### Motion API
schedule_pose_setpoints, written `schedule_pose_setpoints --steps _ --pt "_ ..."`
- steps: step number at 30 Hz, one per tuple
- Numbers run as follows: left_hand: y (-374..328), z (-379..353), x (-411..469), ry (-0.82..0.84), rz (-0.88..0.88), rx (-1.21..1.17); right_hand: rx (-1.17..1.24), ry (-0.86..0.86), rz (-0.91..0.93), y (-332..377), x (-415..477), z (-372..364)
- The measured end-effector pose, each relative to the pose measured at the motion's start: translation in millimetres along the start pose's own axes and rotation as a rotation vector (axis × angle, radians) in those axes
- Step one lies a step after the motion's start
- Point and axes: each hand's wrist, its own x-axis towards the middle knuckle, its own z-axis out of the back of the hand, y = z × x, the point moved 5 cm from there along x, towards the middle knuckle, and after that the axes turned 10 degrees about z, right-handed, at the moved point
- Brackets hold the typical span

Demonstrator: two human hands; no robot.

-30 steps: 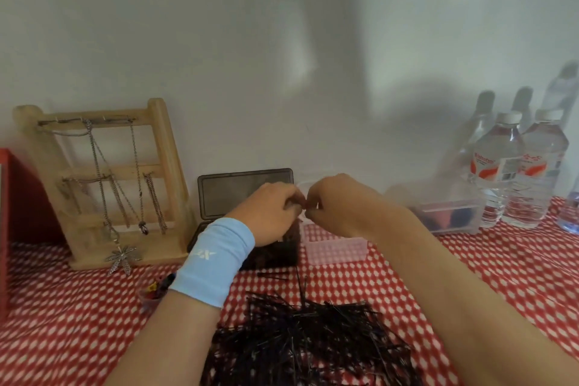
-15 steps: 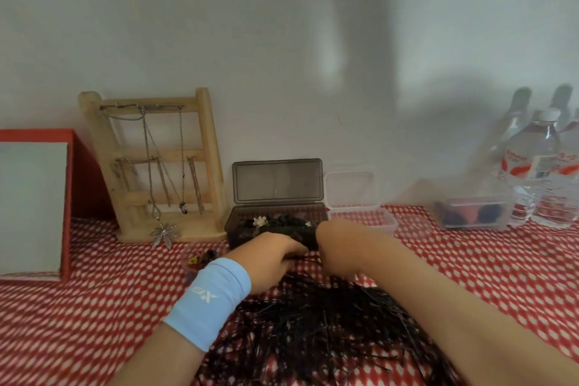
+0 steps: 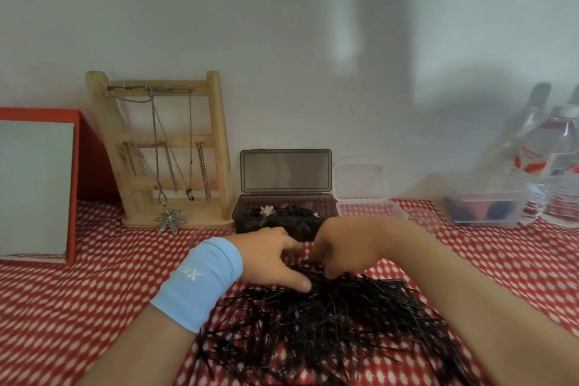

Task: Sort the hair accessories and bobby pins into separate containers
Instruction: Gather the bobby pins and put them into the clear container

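Observation:
A big loose pile of black bobby pins [image 3: 329, 323] lies on the red checked cloth in front of me. Behind it stands a dark box [image 3: 247, 213] with its lid up, holding dark hair accessories and a white flower clip [image 3: 267, 209]. A small clear container [image 3: 372, 209] stands open beside it on the right. My left hand [image 3: 269, 257], with a blue wristband, rests at the pile's far edge, its thumb lying on the pins. My right hand [image 3: 341, 247] is curled next to it, fingertips dug into the pile and pinching bobby pins.
A wooden jewelry stand [image 3: 216, 135] hung with chains leans on the wall at the left, beside a red box [image 3: 91, 160]. At the right are a clear tub [image 3: 488, 213] with dark and red items and water bottles [image 3: 554, 166].
Both hands came down from above the small clear container to the far edge of the pin pile. My view shifted left and down, bringing the red box into sight.

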Motion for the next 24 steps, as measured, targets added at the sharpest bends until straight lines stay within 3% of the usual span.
schedule_pose_setpoints --steps 4,9,24 --pt "-3.2 -1.2 -1.7 0.019 -0.039 -0.032 0.122 0.017 0.067 11.9 -3.6 3.9" --pt "-2.3 1.5 -1.9 -0.003 -0.039 -0.119 -0.025 0.132 -0.107 8.3 -7.5 -3.9" --pt "12.3 9.8 -11.4 0.039 0.117 0.006 0.002 -0.114 -0.012 24.8 11.0 -14.6"
